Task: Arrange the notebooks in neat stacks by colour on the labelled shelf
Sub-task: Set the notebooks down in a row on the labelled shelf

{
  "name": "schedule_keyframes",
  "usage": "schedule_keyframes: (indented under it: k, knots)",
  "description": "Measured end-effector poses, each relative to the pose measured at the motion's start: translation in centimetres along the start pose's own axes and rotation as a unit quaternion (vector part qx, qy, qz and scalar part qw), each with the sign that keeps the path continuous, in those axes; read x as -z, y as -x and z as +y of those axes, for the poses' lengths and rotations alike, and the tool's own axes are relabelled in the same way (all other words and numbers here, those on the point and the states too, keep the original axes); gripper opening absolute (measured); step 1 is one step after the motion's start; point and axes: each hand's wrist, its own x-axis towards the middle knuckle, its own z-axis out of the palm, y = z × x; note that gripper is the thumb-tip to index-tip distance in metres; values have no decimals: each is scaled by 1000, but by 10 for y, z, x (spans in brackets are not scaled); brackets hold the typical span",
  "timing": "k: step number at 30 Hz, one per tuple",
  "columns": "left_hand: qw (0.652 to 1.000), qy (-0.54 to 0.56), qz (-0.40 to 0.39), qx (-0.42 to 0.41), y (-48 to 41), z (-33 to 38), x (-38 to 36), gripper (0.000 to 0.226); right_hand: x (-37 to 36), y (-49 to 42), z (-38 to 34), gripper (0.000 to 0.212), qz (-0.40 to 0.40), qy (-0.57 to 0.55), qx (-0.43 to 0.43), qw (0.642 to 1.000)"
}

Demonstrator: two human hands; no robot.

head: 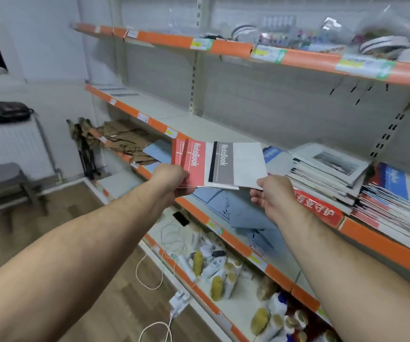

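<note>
Red and grey covers fan out in the air just in front of the labelled shelf [199, 127], above its orange front edge. Your left hand [172, 180] is closed round the lower corner of the red notebooks [194, 164]. Your right hand [273, 196] pinches the near corner of the grey notebook [233, 164], which overlaps the red ones.

That light pinch is the risk, I judge. Pull the grey one free too fast and the fan in your left hand may splay or drop onto the blue notebooks [236, 208] lying loose at six o'clock beneath it. The other danger is setting it on the wrong pile, since the mixed stack [327, 174] at three o'clock is ragged.

How many red notebooks you hold is hard to tell; at least two edges show. The shelf labels are too blurred to read. The frame edge cuts off the red-and-blue stack [393, 208] further right.
</note>
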Motion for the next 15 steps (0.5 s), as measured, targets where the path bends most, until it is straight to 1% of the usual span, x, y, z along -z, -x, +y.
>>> schedule_keyframes:
  k: [3, 7, 9, 12, 15]
  knots:
    - [1000, 13, 21, -4, -43, 15, 47, 14, -66, -17, -2, 20, -20, 14, -1, 1000]
    - [998, 16, 56, -5, -91, 36, 105, 10, -150, -35, -4, 23, -43, 23, 4, 999]
    - [998, 15, 66, -5, -113, 46, 134, 13, -189, -47, -5, 24, -59, 26, 5, 998]
    - [996, 23, 91, -6, -146, 56, 173, 19, -244, -63, -4, 20, -78, 38, 1, 996]
    - [994, 38, 102, -4, -174, 64, 203, 18, -291, -83, -1, 20, -94, 53, -7, 994]
